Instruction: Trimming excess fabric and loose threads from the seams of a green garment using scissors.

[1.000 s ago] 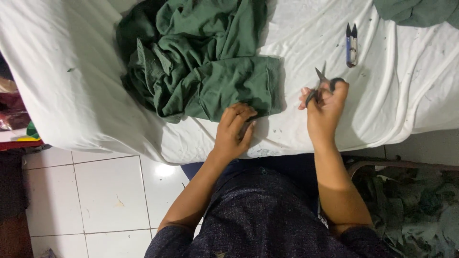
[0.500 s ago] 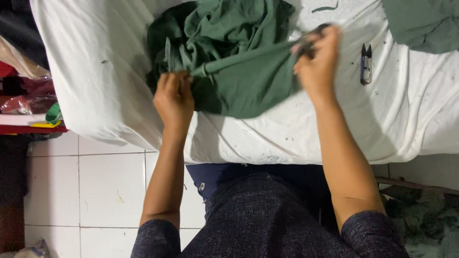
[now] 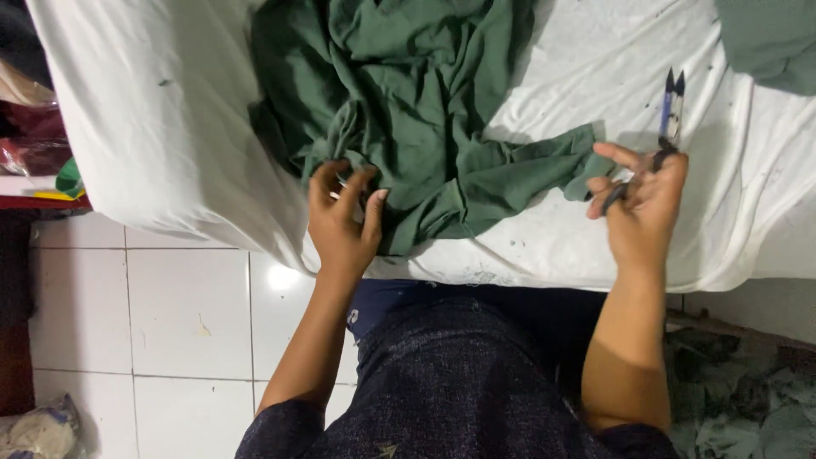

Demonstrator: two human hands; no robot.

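A crumpled dark green garment (image 3: 408, 102) lies on a table covered with a white sheet (image 3: 170, 110). My left hand (image 3: 344, 217) grips the garment's near edge, fingers curled into the fabric. My right hand (image 3: 639, 204) is to the right of the garment, just off its corner, and holds small dark-handled scissors (image 3: 614, 195) in its fingers. A blue and black thread clipper (image 3: 671, 106) lies on the sheet right above my right hand, its lower end at my fingertips.
Another green cloth (image 3: 769, 42) lies at the table's far right corner. Green fabric scraps (image 3: 739, 408) are piled on the floor at the right. White floor tiles (image 3: 170, 314) are at the left, with red and yellow things (image 3: 38, 149) on a low ledge.
My right hand has let the lifted garment edge drop and moved down to the right, beside the clipper. My left hand has shifted right along the garment's near edge.
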